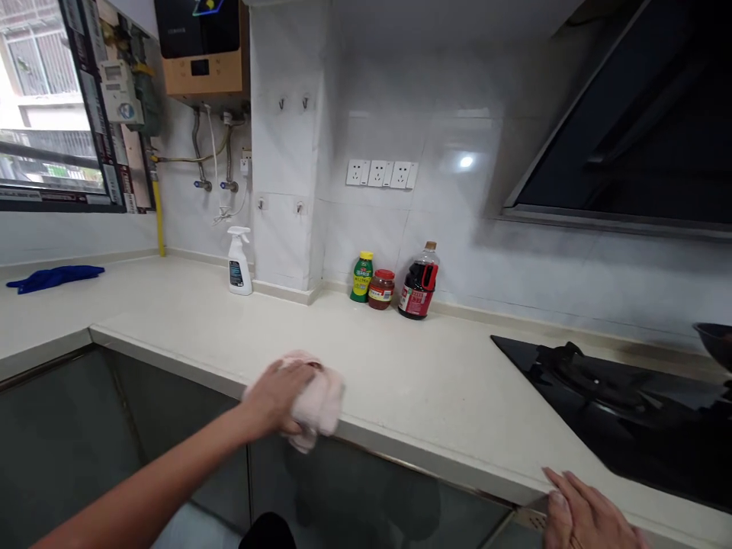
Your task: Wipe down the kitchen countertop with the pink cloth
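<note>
My left hand (pixel 281 396) is closed on a pale pink cloth (pixel 321 396), pressed against the front edge of the cream countertop (pixel 423 389). Part of the cloth hangs over that edge, and both are a little blurred. At the lower right, my right hand (pixel 589 518) lies on the counter's front edge with its fingers stretched out, holding nothing. Close to it is the black glass gas hob (pixel 572 412).
Along the wall stand a white spray bottle (pixel 239 263), a green bottle with a yellow cap (pixel 361 278), a red-lidded jar (pixel 381 290) and a dark sauce bottle (pixel 419 284). A blue cloth (pixel 56 278) lies far left. A range hood (pixel 640 130) overhangs the hob.
</note>
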Action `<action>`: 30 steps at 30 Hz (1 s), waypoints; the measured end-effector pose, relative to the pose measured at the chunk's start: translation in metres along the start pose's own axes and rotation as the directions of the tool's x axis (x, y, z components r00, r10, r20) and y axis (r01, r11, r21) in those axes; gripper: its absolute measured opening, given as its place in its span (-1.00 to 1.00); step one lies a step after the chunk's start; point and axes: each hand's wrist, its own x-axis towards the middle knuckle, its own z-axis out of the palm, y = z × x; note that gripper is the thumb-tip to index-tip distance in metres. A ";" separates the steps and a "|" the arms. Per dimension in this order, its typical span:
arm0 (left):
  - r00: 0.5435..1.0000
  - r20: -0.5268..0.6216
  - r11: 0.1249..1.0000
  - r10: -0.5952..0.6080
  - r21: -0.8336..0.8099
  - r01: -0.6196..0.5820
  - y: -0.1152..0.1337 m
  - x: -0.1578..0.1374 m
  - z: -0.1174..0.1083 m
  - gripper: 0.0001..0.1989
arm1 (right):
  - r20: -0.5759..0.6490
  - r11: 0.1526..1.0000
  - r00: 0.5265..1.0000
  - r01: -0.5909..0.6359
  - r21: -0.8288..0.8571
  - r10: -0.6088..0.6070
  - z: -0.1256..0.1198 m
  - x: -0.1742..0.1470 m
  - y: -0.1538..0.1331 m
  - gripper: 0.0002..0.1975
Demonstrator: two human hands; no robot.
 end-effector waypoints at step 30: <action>0.988 -0.061 0.978 0.139 0.164 -0.127 0.140 0.054 0.023 -0.22 | 0.019 0.968 0.981 -0.193 0.159 0.193 0.005 0.003 -0.011 -0.66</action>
